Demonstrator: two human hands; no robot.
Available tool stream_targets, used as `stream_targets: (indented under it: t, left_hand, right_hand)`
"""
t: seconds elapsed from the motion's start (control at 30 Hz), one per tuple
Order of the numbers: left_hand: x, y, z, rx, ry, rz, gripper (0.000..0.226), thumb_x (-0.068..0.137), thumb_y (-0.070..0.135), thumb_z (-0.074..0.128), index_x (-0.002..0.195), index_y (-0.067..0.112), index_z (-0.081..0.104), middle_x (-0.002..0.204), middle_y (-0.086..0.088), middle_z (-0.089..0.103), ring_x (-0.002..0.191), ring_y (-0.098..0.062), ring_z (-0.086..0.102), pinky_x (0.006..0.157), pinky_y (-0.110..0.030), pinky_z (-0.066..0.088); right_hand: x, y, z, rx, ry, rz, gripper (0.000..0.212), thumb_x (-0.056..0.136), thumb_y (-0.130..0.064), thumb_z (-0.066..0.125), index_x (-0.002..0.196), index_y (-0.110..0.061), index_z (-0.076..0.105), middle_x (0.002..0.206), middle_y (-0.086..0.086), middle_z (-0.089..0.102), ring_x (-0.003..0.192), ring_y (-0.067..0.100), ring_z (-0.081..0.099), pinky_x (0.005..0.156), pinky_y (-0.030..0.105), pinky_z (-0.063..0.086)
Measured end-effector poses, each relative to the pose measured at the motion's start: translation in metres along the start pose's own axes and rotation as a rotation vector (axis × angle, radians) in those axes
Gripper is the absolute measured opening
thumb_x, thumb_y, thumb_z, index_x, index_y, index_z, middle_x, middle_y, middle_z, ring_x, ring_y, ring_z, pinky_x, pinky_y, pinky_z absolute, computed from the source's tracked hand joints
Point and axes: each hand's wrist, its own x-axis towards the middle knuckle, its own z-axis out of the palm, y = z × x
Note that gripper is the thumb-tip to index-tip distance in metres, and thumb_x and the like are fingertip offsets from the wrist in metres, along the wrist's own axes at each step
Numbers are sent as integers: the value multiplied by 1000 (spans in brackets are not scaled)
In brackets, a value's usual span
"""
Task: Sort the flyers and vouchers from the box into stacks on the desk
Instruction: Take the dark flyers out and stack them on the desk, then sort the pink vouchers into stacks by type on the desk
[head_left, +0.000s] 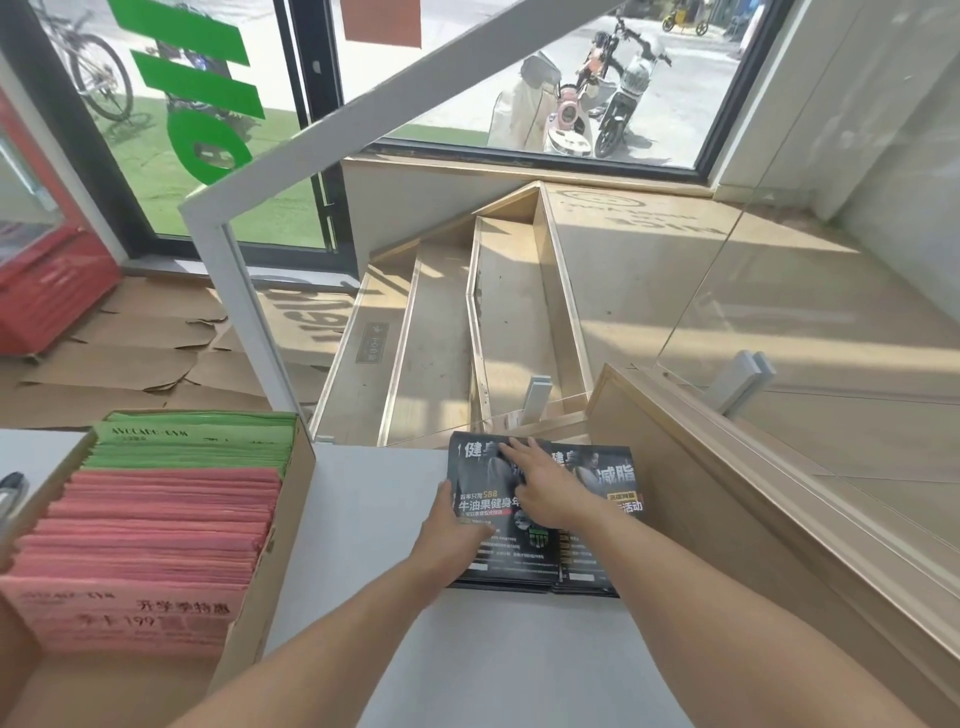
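Black flyers (540, 519) at desk (363, 519) 1 o'clock edge, stairwell beyond. Left hand (452, 530) grips near edge; right hand (545, 488) flat, fingers straight, pressing. Risk: push slides stack off. Vouchers (156, 519) in box (291, 519), 9 o'clock.

wooden stairs (441, 332) | scooters (587, 98) outside window | red cabinet (47, 280) left

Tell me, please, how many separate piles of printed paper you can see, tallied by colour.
Black flyer stacks on the desk: 2
Pink voucher pile in the box: 1
Green voucher pile in the box: 1
Total: 4
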Motion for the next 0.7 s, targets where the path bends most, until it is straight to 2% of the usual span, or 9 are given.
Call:
stream_targets:
  t: [0.13, 0.2, 0.23, 0.27, 0.33, 0.4, 0.5, 0.6, 0.7]
  left_hand:
    - [-5, 6, -2, -51, -2, -10, 53, 89, 8, 69, 132, 30, 45, 105, 12, 65, 90, -2, 63, 62, -15, 45]
    - [-14, 12, -6, -52, -1, 9, 48, 92, 13, 69, 129, 28, 44, 105, 18, 61, 88, 2, 60, 60, -8, 44]
    - [-23, 16, -9, -40, -2, 30, 48, 93, 16, 68, 131, 28, 41, 110, 23, 58, 92, 4, 59, 64, -3, 43]
    - [-31, 17, -12, -18, 13, 58, 57, 94, 20, 68, 141, 29, 37, 124, 25, 53, 106, 1, 58, 77, -1, 41]
    - [-48, 11, -20, 32, 74, 131, 80, 94, 31, 68, 158, 34, 20, 156, 22, 31, 143, -5, 35, 106, -14, 31]
    - [-71, -4, -31, 35, 142, 227, 82, 94, 34, 67, 158, 41, 16, 162, 27, 19, 148, 5, 19, 120, -23, 23]
    - [-117, -32, -41, -42, 293, 313, 67, 97, 27, 65, 150, 48, 29, 155, 35, 29, 140, 19, 24, 121, -21, 22]
    - [-167, -57, -49, -140, 489, 334, 57, 97, 18, 64, 143, 46, 45, 144, 34, 48, 135, 11, 42, 116, -22, 33]
    - [-205, -73, -65, -188, 670, 382, 49, 95, 6, 65, 136, 33, 58, 133, 25, 61, 128, -1, 55, 110, -22, 43]
  right_hand:
    - [0, -4, 3, -6, 6, -1, 71, 95, -4, 41, 160, -23, 20, 168, -5, 7, 155, 19, -5, 123, 45, 7]
    - [-2, -5, 7, -9, 53, -9, 63, 100, -10, 41, 159, -24, 24, 168, -5, 9, 155, 19, -3, 124, 45, 8]
    - [-4, -6, 10, -4, 109, -15, 56, 104, -17, 40, 158, -26, 28, 167, -6, 14, 155, 18, 0, 124, 45, 10]
    - [-7, -8, 12, 10, 171, -24, 49, 107, -26, 38, 156, -28, 34, 166, -8, 19, 154, 16, 5, 123, 46, 13]
    - [-12, -19, 15, 50, 259, -72, 44, 107, -30, 39, 151, -30, 42, 161, -12, 30, 152, 13, 16, 123, 47, 21]
    - [-17, -37, 22, 107, 318, -160, 45, 104, -22, 45, 148, -32, 46, 156, -14, 38, 148, 11, 26, 121, 43, 28]
    - [-29, -78, 42, 263, 375, -233, 50, 102, -16, 51, 149, -33, 45, 150, -13, 45, 144, 11, 32, 119, 36, 28]
    - [-47, -130, 70, 340, 401, -372, 48, 101, -15, 54, 146, -33, 50, 139, -16, 51, 141, 7, 36, 114, 26, 29]
    - [-65, -182, 100, 275, 371, -636, 45, 100, -15, 57, 142, -30, 55, 138, -20, 53, 140, 7, 38, 114, 30, 34]
